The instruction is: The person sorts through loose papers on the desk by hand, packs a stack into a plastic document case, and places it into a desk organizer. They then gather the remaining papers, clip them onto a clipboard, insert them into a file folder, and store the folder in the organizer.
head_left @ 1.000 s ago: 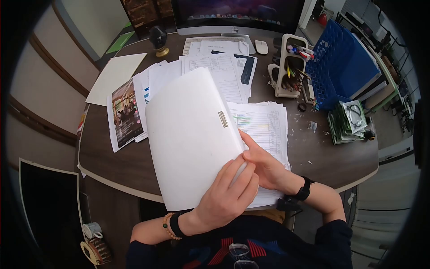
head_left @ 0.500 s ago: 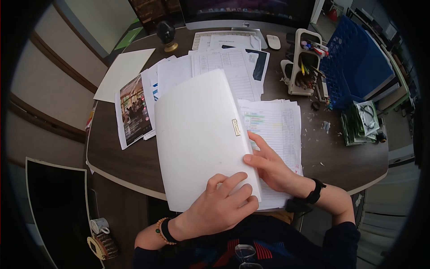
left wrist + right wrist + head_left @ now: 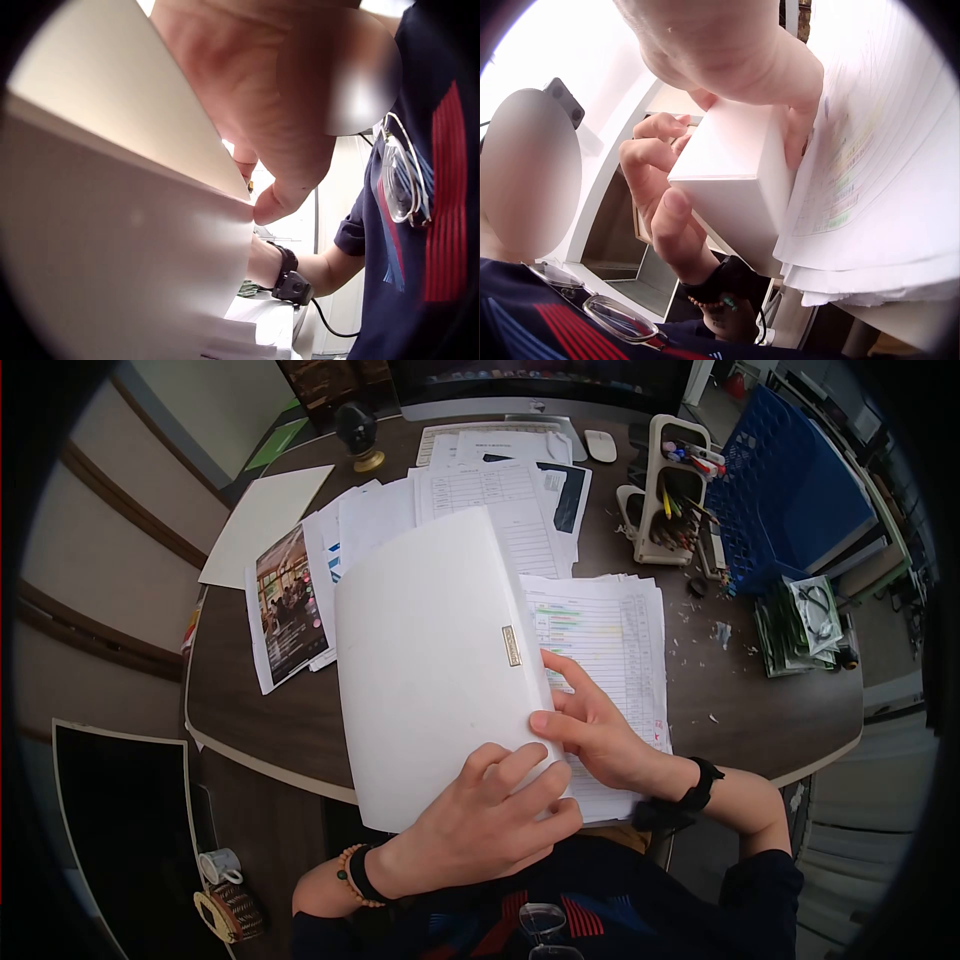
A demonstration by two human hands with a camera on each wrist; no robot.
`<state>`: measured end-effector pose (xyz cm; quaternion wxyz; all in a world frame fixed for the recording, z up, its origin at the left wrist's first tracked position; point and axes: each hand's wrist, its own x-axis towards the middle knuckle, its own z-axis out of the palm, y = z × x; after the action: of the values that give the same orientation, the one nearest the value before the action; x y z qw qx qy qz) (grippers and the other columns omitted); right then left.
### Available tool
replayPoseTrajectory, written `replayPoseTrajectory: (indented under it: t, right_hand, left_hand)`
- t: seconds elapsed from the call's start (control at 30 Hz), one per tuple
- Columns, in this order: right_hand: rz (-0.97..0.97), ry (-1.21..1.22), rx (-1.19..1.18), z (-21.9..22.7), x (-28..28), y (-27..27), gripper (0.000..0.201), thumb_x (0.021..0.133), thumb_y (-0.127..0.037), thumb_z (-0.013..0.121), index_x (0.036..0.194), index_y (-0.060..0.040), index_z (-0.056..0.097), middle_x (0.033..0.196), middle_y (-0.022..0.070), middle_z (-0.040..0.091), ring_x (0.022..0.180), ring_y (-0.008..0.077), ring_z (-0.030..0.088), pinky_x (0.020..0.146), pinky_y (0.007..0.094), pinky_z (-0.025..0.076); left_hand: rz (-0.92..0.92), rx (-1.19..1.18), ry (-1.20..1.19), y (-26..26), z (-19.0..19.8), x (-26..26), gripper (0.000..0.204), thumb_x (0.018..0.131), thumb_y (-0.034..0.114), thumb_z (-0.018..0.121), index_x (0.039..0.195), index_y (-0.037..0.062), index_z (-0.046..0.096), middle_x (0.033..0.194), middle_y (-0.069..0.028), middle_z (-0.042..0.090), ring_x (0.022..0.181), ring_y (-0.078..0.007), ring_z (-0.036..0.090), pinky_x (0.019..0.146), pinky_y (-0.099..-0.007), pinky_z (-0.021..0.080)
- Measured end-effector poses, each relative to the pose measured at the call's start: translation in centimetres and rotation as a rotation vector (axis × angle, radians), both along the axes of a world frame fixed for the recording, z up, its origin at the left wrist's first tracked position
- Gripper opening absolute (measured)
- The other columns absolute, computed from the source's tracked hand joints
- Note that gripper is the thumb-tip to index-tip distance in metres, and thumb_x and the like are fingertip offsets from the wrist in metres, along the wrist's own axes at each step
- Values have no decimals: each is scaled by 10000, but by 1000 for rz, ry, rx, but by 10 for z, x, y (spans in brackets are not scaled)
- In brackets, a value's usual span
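Note:
A white flat box with a small framed label on its narrow side is held tilted over the papers on the desk. My right hand grips that narrow side, thumb on the upper face and fingers behind. At the near end, my left hand holds the box, its bent fingers over the corner. The left wrist view has a fingertip touching the box's edge. From the right wrist view, the box's end is visible with the left thumb against its edge.
A paper stack with coloured highlights lies under the box's right side. Further back are more sheets, a mouse and a monitor. Right of them stand a pen holder, a blue rack and several green-edged packets.
My left hand has moved off my right fingertips, down toward the box's near corner, its fingers more bent. My right hand keeps hold of the narrow side. The head view has shifted slightly.

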<state>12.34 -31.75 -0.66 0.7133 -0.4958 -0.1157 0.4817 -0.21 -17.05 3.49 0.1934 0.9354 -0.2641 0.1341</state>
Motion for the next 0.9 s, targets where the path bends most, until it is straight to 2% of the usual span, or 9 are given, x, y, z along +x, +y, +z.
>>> replayPoseTrajectory:
  t: [0.1, 0.2, 0.33, 0.4, 0.73, 0.8, 0.9]
  right_hand:
    - [-9, -21, 6, 2, -1, 1, 777, 919, -175, 630, 1496, -89, 116, 1139, 138, 606, 1027, 163, 585, 847, 306, 468]
    - [-35, 28, 9, 0, 4, 0, 775, 920, -175, 630, 1494, -81, 118, 1141, 143, 608, 1038, 169, 586, 866, 311, 467]
    - [-14, -8, 6, 3, 2, 0, 774, 921, -179, 632, 1491, -69, 120, 1136, 145, 609, 1055, 177, 584, 884, 321, 466]
    - [-16, -57, 37, 3, 1, 0, 782, 919, -186, 637, 1490, -60, 116, 1134, 146, 609, 1068, 180, 581, 901, 331, 463]
    - [-11, -79, 9, 9, -1, -4, 779, 917, -194, 642, 1486, -58, 127, 1164, 163, 599, 1077, 191, 581, 905, 331, 462]
    - [-25, -86, 25, 8, -2, -3, 777, 915, -188, 645, 1485, -59, 133, 1152, 159, 605, 1071, 190, 584, 900, 328, 463]
    - [-17, -92, 17, 10, 0, -4, 777, 910, -179, 651, 1484, -60, 140, 1150, 160, 607, 1070, 190, 584, 898, 327, 464]
  left_hand:
    - [41, 120, -79, 1, 3, -1, 241, 711, 244, 743, 904, 200, 605, 1105, 4, 504, 1161, -239, 438, 906, -402, 341]
    - [7, 196, -25, 10, 12, -4, 207, 756, 229, 715, 929, 200, 606, 1102, 16, 509, 1185, -227, 441, 912, -394, 336]
    - [29, 154, -55, 8, 13, -4, 191, 776, 204, 686, 951, 203, 607, 1102, 12, 509, 1203, -224, 438, 912, -389, 335]
    - [-16, 141, -29, 8, 14, -3, 192, 777, 191, 671, 959, 206, 610, 1103, 10, 509, 1197, -218, 439, 914, -382, 336]
    - [-54, 114, -44, 12, 13, -3, 197, 747, 174, 671, 927, 206, 598, 1095, 2, 518, 1166, -220, 451, 881, -374, 371]
    - [-75, 178, -28, 12, 13, -2, 195, 742, 179, 674, 920, 202, 600, 1100, 0, 521, 1164, -221, 453, 879, -372, 375]
    - [-70, 121, -57, 9, 13, -1, 195, 738, 186, 679, 916, 200, 600, 1100, -3, 520, 1165, -221, 452, 881, -369, 378]
